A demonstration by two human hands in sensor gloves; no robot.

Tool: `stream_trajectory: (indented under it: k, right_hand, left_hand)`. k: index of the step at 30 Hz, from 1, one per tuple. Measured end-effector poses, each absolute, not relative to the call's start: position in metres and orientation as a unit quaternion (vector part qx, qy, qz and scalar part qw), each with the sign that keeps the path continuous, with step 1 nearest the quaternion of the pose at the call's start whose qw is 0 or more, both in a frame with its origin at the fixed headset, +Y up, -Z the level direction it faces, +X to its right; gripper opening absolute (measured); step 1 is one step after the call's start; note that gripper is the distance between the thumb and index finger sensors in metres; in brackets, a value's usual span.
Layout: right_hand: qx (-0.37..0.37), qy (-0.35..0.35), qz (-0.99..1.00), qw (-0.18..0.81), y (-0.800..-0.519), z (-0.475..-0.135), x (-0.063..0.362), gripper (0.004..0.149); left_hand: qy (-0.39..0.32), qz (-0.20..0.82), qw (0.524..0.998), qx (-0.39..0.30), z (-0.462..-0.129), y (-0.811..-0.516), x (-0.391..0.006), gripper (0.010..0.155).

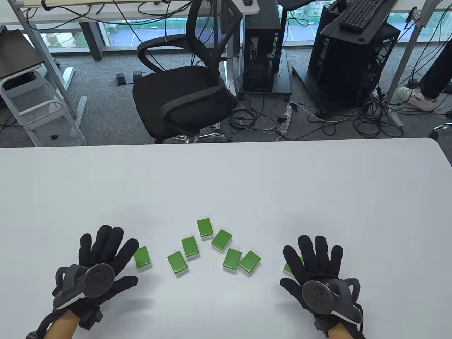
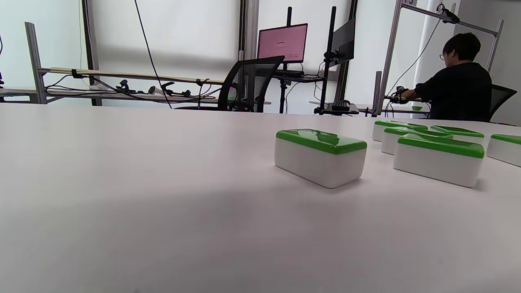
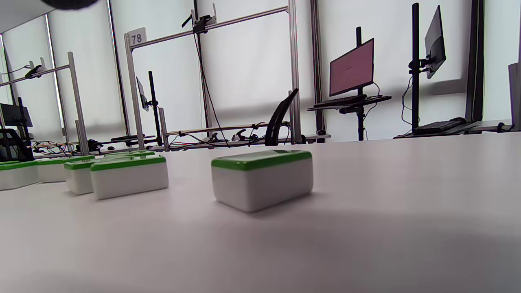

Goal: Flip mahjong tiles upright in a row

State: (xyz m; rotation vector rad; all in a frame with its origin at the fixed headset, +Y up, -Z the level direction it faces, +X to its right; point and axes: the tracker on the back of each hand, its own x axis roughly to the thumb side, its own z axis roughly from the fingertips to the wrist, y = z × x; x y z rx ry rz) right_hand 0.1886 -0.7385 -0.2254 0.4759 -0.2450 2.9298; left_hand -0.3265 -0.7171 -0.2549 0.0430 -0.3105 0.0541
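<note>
Both the left hand (image 1: 97, 263) and right hand (image 1: 317, 270) hover with fingers spread, holding nothing, over green-backed mahjong tiles (image 1: 190, 246) lying flat and scattered on the desk (image 1: 226, 176), so honestly, tipping one up carelessly could topple neighbors.

**Eight green-backed tiles lying flat**

Eight mahjong tiles (image 1: 204, 227) lie green back up on the white table (image 1: 226, 183), their white bodies beneath, loosely spread in a shallow arch. The leftmost tile (image 1: 142, 257) sits apart, next to the cluster of six: two (image 1: 177, 263) stepping up to the peak, then three (image 1: 221, 240) descending to the right. The rightmost tile (image 3: 262, 179) is mostly hidden from above, though it seems flat too.
</note>
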Motion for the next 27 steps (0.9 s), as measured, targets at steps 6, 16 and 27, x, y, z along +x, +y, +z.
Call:
stream_trajectory:
  k: [6, 16, 27]
  right_hand:
    - [0.165, -0.084, 0.98, 0.077, -0.738, -0.223, 0.186, 0.075]
    - [0.16, -0.085, 0.98, 0.08, -0.739, -0.225, 0.186, 0.076]
    - [0.164, -0.092, 0.979, 0.084, -0.737, -0.224, 0.184, 0.077]
  left_hand:
    - [-0.164, 0.02, 0.986, 0.02, -0.253, -0.718, -0.323, 0.087]
    - [-0.182, 0.011, 0.983, 0.02, -0.253, -0.72, -0.319, 0.087]
    - [-0.183, 0.018, 0.983, 0.022, -0.257, -0.717, -0.315, 0.089]
